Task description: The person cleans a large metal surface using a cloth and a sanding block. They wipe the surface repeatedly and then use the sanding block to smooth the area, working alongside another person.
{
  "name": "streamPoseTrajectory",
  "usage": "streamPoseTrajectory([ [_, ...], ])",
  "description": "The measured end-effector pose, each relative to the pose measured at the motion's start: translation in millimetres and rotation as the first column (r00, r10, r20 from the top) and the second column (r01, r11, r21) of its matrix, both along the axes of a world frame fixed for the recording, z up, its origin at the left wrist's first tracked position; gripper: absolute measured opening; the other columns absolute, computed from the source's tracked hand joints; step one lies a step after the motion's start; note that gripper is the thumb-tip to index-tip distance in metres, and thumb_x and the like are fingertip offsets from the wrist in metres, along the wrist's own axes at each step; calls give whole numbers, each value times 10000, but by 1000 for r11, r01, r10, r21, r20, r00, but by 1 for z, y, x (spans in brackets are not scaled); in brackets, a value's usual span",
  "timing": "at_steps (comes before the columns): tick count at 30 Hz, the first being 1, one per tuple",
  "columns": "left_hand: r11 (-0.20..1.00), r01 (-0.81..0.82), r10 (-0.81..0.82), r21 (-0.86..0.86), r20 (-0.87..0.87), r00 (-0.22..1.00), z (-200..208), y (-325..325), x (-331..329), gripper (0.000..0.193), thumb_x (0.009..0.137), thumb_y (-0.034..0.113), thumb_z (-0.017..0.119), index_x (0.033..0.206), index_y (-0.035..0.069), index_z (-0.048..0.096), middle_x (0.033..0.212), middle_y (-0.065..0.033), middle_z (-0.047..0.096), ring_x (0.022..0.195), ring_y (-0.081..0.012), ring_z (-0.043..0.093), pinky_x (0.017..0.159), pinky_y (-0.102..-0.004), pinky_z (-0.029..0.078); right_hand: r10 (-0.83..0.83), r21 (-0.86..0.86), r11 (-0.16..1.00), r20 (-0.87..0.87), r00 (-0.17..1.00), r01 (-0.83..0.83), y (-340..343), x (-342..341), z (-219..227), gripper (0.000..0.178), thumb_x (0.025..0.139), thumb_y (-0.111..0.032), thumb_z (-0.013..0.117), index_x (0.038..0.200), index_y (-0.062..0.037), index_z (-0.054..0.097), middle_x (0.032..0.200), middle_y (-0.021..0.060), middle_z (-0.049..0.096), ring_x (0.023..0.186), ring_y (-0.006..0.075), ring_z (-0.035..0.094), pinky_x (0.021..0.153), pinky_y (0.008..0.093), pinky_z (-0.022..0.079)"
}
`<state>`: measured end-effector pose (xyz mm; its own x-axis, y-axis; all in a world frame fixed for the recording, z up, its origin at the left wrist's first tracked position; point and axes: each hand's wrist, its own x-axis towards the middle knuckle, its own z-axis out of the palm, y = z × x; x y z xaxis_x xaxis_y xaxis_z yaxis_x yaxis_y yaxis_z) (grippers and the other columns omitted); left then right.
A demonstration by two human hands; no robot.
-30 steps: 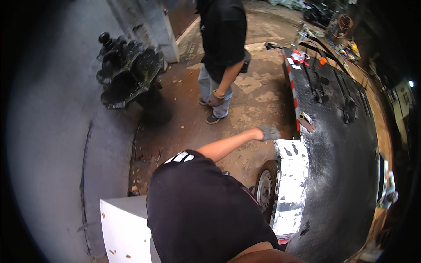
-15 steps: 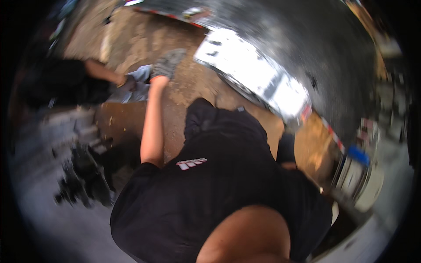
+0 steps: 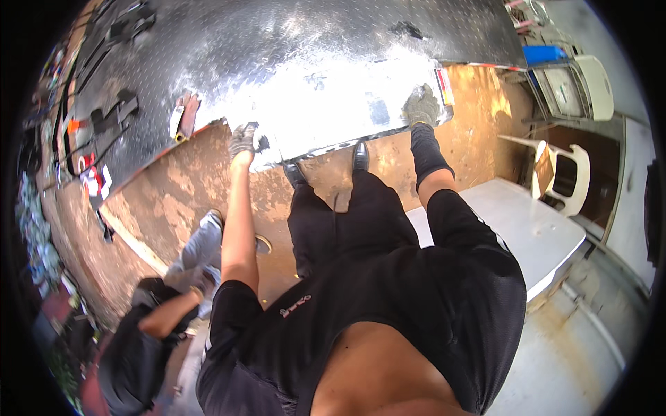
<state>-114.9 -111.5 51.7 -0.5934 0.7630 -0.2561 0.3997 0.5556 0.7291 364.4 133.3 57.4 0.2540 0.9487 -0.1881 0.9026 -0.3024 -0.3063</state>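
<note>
A bright, glare-washed flat panel (image 3: 333,104) lies at the edge of a dark tread-plate platform (image 3: 291,35), in front of my body. My left hand (image 3: 241,141), in a grey work glove, has its fingers curled on the panel's left end. Toward the right end, my right hand (image 3: 421,107), also gloved, lies flat with the fingers stretched out. A dark sleeve covers my right forearm. A red and yellow strip (image 3: 444,87) runs along the panel's end just beyond that hand. Glare hides much of the panel's surface.
Another person (image 3: 146,347) bends low at the lower left. A reddish-brown glove (image 3: 186,116) and dark straps (image 3: 114,114) lie on the platform. Right of me are a white table (image 3: 506,222), a cream plastic chair (image 3: 572,180) and a blue object (image 3: 543,54). The ground is worn and brown.
My body has turned and now faces the panel squarely. The left hand has come onto the panel's left end. My right hand, hidden before, now shows on its right end.
</note>
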Motion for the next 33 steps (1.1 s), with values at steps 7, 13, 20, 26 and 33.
streamPoseTrajectory([
  [7, 989, -148, 128, -16, -416, 900, -61, 60, 78, 673, 1054, 437, 468, 1532, -34, 418, 1547, -282, 456, 1444, -415, 418, 1221, -484, 274, 71, 213, 966, 318, 946, -145, 19, -23, -30, 785, 1014, -577, 430, 1603, -66, 341, 1674, 207, 278, 1568, 382, 207, 1219, 670, 140],
  [13, 988, -157, 141, -3, -433, 891, -73, 49, 82, 621, 1083, 396, 398, 1513, -50, 447, 1556, -268, 453, 1464, -407, 390, 1240, -464, 235, 361, 134, 910, 213, 908, -393, -3, -117, -51, 762, 1033, -440, 460, 1590, 40, 262, 1644, 253, 303, 1563, 368, 228, 1233, 680, 97],
  [20, 997, -76, 70, 18, -637, 768, -102, 22, 27, 554, 1092, 337, 398, 1480, -51, 467, 1537, -253, 480, 1436, -405, 422, 1229, -484, 276, 865, -86, 466, -164, 474, -881, -68, -216, 6, 608, 926, -331, 651, 1448, -43, 533, 1613, 177, 408, 1518, 344, 335, 1228, 636, 228],
  [26, 994, -92, 112, 66, -487, 866, -79, 36, 74, 533, 1087, 343, 417, 1438, -45, 519, 1503, -261, 512, 1425, -409, 439, 1209, -464, 319, 461, 197, 703, 605, 649, -683, 47, -85, -49, 424, 986, -279, 576, 1320, -18, 589, 1334, 201, 567, 1285, 331, 510, 1082, 535, 390],
  [33, 972, -50, 128, 229, -343, 931, -125, 29, 27, 487, 1121, 218, 291, 1533, -17, 405, 1610, -137, 423, 1477, -242, 410, 1259, -370, 326, 930, 458, 343, -42, 366, -820, -96, -211, -42, 583, 988, -421, 530, 1444, -60, 575, 1521, 193, 523, 1467, 297, 419, 1206, 592, 305],
])
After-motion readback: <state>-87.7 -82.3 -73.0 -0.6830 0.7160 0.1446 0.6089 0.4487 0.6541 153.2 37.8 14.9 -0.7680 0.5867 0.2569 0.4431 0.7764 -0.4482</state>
